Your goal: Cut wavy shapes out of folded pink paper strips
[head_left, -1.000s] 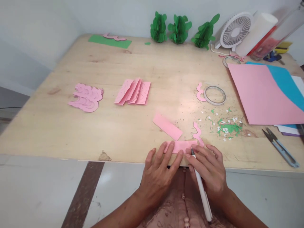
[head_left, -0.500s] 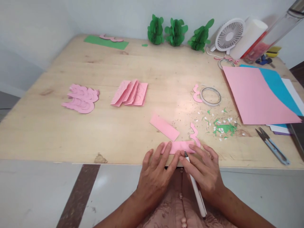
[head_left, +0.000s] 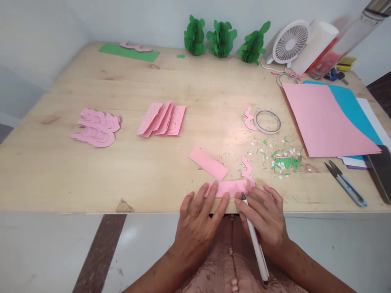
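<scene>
A pink paper strip [head_left: 227, 189] lies along the table's front edge under both hands. My left hand [head_left: 198, 215] rests on its left end, fingers spread and pressing flat. Between the fingers of my right hand [head_left: 264, 215] is a white pen [head_left: 256, 248], its dark tip pointing up toward the strip, while other fingertips touch the strip's right end. Just beyond lies a second pink strip [head_left: 208, 163], set at a slant. A wavy pink cutout [head_left: 248, 171] sits by my right fingertips.
Pink folded cards [head_left: 163, 119] and stacked pink cutouts [head_left: 97, 127] lie to the left. Rightward are a tape roll [head_left: 267, 122], green and white scraps [head_left: 287, 162], thread snips [head_left: 345, 183], coloured sheets [head_left: 330, 122] and a phone [head_left: 378, 173]. Green paper figures [head_left: 222, 38] and a fan [head_left: 291, 42] stand behind.
My right hand, with the pen, has slid slightly right along the strip, away from my left hand. The whole view has shifted a little; the left hand still presses the strip.
</scene>
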`<state>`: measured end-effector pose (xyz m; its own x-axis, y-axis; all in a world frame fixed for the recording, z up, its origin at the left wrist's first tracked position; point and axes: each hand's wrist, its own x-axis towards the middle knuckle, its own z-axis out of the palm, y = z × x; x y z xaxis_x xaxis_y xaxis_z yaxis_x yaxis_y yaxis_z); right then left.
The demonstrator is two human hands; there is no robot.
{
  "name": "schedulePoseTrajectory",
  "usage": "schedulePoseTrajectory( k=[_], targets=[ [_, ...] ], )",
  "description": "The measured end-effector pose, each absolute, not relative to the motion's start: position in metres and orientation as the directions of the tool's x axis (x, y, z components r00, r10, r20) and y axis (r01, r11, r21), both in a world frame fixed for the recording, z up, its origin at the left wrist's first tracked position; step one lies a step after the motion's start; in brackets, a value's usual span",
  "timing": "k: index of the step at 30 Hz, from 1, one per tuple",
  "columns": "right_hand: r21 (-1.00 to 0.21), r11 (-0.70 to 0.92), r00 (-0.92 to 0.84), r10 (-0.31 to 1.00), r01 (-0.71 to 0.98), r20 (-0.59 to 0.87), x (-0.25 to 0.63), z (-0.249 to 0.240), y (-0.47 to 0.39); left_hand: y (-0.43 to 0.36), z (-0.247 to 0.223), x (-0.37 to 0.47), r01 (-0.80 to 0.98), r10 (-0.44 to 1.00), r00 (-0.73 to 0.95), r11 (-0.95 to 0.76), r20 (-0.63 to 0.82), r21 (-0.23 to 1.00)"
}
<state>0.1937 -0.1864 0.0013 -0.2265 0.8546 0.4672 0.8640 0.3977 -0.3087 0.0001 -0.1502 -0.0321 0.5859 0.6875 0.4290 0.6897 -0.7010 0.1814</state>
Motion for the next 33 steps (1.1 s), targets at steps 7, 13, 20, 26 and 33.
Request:
schedulePoseTrajectory(
  k=[7, 13, 20, 26, 33],
  targets=[
    [-0.377, 0.286, -0.065, 0.863, 0.881, 0.501, 0.204, 0.01, -0.175, -0.15, -0.033, 0.0, 0.69, 0.689, 0.588, -0.701, 0.425, 0.18],
    [-0.361, 0.236, -0.026, 0.865, 0.902, 0.501, 0.208, 0.009, -0.17, -0.15, -0.034, 0.0, 0.697, 0.689, 0.589, -0.698, 0.423, 0.165],
    [-0.404, 0.205, 0.014, 0.879, 0.891, 0.477, 0.197, 0.009, -0.164, -0.151, -0.034, 0.001, 0.696, 0.685, 0.59, -0.7, 0.427, 0.161],
    [-0.397, 0.188, 0.03, 0.875, 0.898, 0.483, 0.199, 0.01, -0.163, -0.151, -0.033, 0.001, 0.698, 0.69, 0.587, -0.696, 0.424, 0.167],
    [-0.124, 0.251, -0.145, 0.824, 0.96, 0.547, 0.242, 0.016, -0.147, -0.152, -0.033, 0.001, 0.697, 0.689, 0.59, -0.697, 0.421, 0.166]
  ],
)
